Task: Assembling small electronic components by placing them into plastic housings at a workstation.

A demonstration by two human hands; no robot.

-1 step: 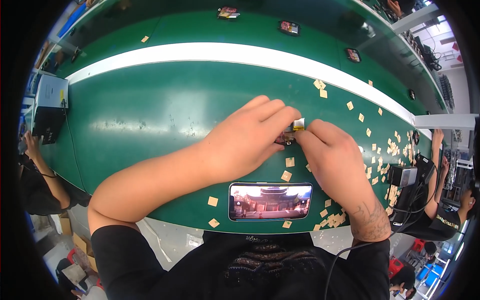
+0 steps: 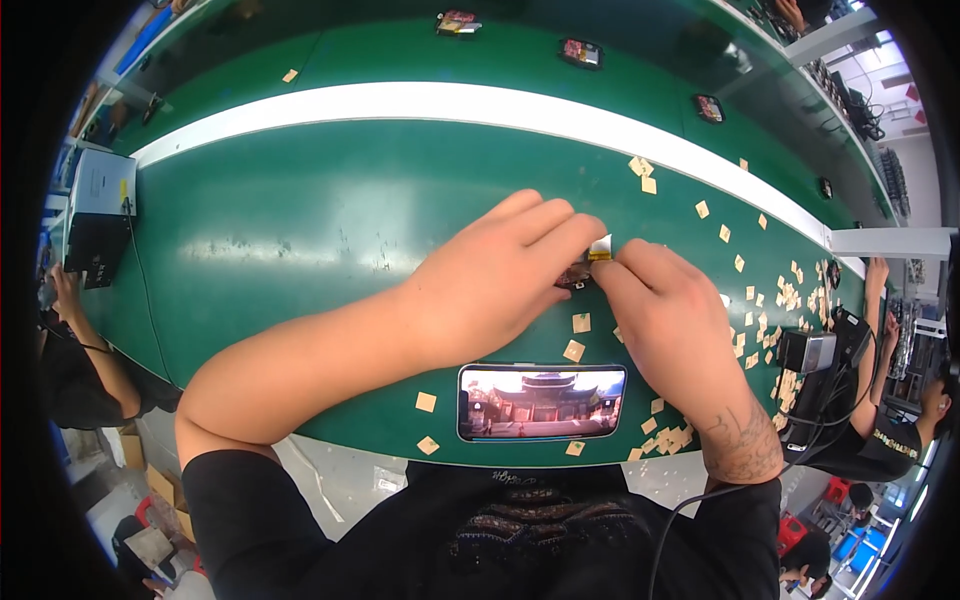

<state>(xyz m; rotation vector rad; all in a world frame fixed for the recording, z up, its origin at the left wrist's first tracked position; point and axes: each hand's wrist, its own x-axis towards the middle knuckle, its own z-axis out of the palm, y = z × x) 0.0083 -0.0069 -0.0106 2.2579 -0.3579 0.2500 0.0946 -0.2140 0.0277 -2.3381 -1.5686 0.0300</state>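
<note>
Between my fingers is a small dark electronic assembly [image 2: 574, 276], with a silver-white and yellow piece [image 2: 600, 247] sticking out at its far side. My left hand [image 2: 500, 260] is closed round the assembly's left side, its fingers curled over the top and its thumb at the near edge. From the right, my right hand [image 2: 672, 295] pinches at the assembly's right edge, just below the yellow piece. The fingertips hide most of the assembly and whatever the right fingers grip. A phone [image 2: 541, 402] showing a building scene lies on the green table [image 2: 250, 230] in front of me.
Small tan square pieces [image 2: 668, 440] lie scattered, thickest at the right. Beyond a white rail [image 2: 400, 102], similar assemblies [image 2: 581, 53] rest on a green surface. A metal box [image 2: 103, 190] stands far left, a grey device [image 2: 808, 351] with cables at the right. Other people sit on both sides.
Both hands keep the same grip on the assembly. The view has shifted very slightly; nothing else has visibly moved.
</note>
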